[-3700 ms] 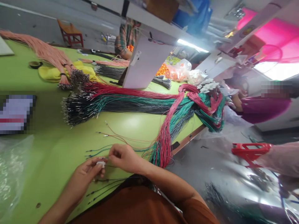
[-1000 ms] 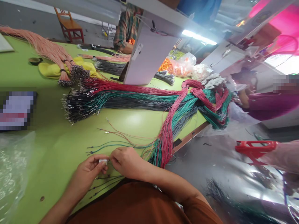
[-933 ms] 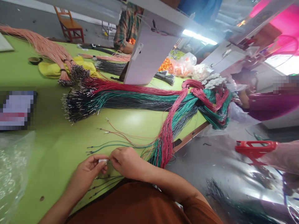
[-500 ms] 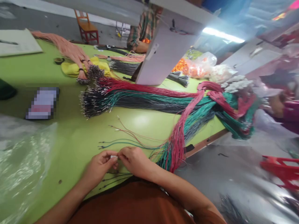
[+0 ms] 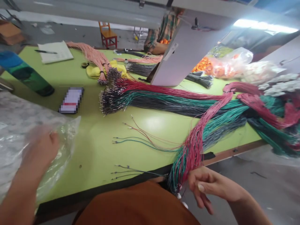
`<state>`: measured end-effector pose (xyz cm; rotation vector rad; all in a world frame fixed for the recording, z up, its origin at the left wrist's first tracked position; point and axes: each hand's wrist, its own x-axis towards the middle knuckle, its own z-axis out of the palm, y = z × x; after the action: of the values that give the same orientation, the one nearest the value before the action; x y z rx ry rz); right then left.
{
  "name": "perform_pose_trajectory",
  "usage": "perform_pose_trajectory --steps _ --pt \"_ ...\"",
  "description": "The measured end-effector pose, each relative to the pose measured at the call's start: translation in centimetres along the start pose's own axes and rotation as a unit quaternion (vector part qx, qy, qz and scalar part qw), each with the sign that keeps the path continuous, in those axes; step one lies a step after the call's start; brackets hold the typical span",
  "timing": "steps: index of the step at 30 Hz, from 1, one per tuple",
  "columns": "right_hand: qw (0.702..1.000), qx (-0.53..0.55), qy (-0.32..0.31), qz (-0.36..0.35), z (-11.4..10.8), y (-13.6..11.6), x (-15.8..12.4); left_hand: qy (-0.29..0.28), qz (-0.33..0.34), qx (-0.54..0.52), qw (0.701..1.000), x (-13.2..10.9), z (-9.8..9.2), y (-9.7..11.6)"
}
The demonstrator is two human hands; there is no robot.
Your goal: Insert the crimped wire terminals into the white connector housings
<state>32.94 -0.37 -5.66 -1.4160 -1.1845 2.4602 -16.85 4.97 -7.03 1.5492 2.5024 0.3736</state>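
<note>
My left hand [image 5: 41, 145], smeared by motion, is at a clear plastic bag [image 5: 70, 137] with many small white pieces inside. Its fingers are too blurred to show a grip. By the table's front edge, my right hand [image 5: 214, 186] hangs with bent fingers apart and nothing visible in them. Just left of it a bundle of red, green and black wires [image 5: 193, 147] droops over the edge, with small white connectors [image 5: 179, 196] at its lower end. Loose red and green wires [image 5: 140, 140] with metal-tipped ends lie on the table, and several dark wires [image 5: 128, 171] lie closer to me.
A long wire bundle [image 5: 164, 104] lies across the green table [image 5: 98, 156]. Left of it are a phone [image 5: 71, 100], a bottle [image 5: 25, 73] and paper with a pen [image 5: 56, 53]. A white upright panel [image 5: 173, 56] stands behind. Another person [image 5: 159, 34] sits beyond.
My hands were together around a small white piece; now they are apart. The left has moved to the bag, the right to the hanging wires. The view has turned left.
</note>
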Motion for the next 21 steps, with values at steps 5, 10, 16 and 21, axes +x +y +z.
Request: perform_pose_trajectory --steps 5,10,16,21 --pt "0.996 -0.067 0.007 -0.056 2.6 -1.4 2.9 -0.048 0.122 0.182 0.974 3.2 0.5 0.2" --pt "0.971 -0.206 0.041 -0.112 5.3 -2.6 5.1 -0.102 0.080 0.223 0.966 1.8 2.1 1.0" --pt "0.827 -0.461 0.189 -0.258 7.7 -1.9 9.1 -0.116 0.049 0.182 0.975 1.3 2.0 1.1" --pt "0.729 -0.605 0.192 -0.256 9.0 -1.8 11.6 -0.105 -0.018 0.023 0.994 -1.1 1.6 0.0"
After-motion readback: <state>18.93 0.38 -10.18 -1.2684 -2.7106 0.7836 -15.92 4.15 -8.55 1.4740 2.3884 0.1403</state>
